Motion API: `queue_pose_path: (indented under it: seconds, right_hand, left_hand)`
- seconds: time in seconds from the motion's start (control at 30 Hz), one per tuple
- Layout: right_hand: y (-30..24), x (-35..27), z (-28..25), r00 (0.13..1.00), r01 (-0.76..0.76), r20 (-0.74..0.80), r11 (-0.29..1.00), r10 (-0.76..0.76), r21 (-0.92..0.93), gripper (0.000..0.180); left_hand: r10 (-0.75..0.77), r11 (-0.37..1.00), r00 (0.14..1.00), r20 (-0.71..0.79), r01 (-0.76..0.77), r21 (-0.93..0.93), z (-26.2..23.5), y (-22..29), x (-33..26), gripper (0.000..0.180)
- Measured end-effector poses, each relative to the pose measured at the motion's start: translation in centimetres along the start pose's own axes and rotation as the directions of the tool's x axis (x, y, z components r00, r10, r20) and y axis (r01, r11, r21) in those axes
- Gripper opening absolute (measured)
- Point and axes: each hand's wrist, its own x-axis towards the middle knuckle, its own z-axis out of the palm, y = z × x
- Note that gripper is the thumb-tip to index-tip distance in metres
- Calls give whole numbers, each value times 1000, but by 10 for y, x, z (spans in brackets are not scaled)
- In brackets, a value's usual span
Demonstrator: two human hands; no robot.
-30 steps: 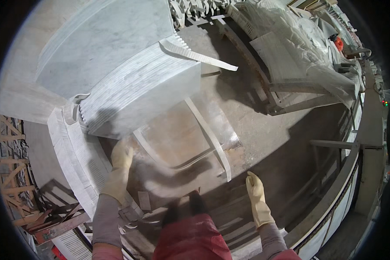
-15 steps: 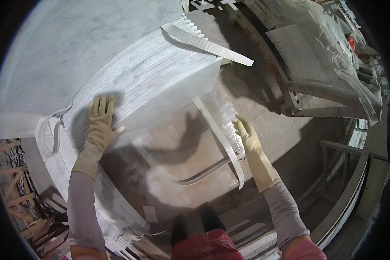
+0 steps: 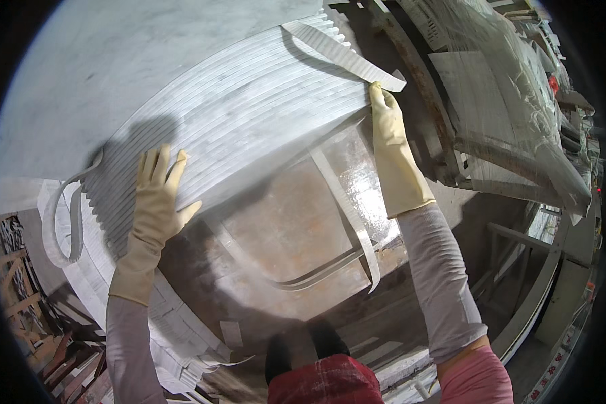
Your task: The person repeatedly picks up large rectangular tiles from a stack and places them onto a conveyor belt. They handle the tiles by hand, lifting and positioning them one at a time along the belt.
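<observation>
Head view: two hands in pale yellow gloves are working at a long stack of thin slabs [image 3: 249, 114], standing on edge on the far side, left of centre. The left hand [image 3: 156, 202] is lying over the stack's near left part, fingers spread and thumb held out; how firmly it is pressing, I cannot tell. The right hand [image 3: 392, 131] is meeting the stack's right corner, fingers close together, just beside the free end of a pale band [image 3: 343, 57]; whether the fingertips are pinching a slab edge, I cannot tell.

Handling the slabs well is, in my judgement, calling for a flat left palm, even pressure from both hands, and fingertips staying out of the gaps. The thin edges are probably needing gentle contact to avoid chips, and the loose band could be catching a glove.

The stack is looking white with soft grey veining, its narrow edges running side by side in lines that are appearing bowed, and stepping unevenly at both ends. Its near face is lying in shade. A pale loop [image 3: 49, 222] is curling out at the left end; nearer, a pale strip [image 3: 343, 202] is lying across a brown surface [image 3: 283, 222].
</observation>
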Motion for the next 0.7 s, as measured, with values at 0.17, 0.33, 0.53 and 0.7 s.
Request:
queue_pose_path:
  seconds: [0.17,0.33,0.53,0.7]
  right_hand:
    - [-1,-5,-2,998,-28,-52,1000,27,-9,49]
    - [-6,-1,-7,1000,-17,-19,998,18,65,45]
    - [17,-44,-47,978,-101,-180,993,109,54,32]
    - [36,-74,-70,972,-55,-235,993,29,-103,37]
  left_hand:
    - [81,994,985,-154,-90,-54,8,-8,-4,95]
    - [133,972,960,-245,-175,-155,11,-14,-6,95]
    - [186,968,969,-165,-210,-138,-3,-6,-8,104]
    - [272,952,955,-115,-285,-110,-7,-2,-7,108]
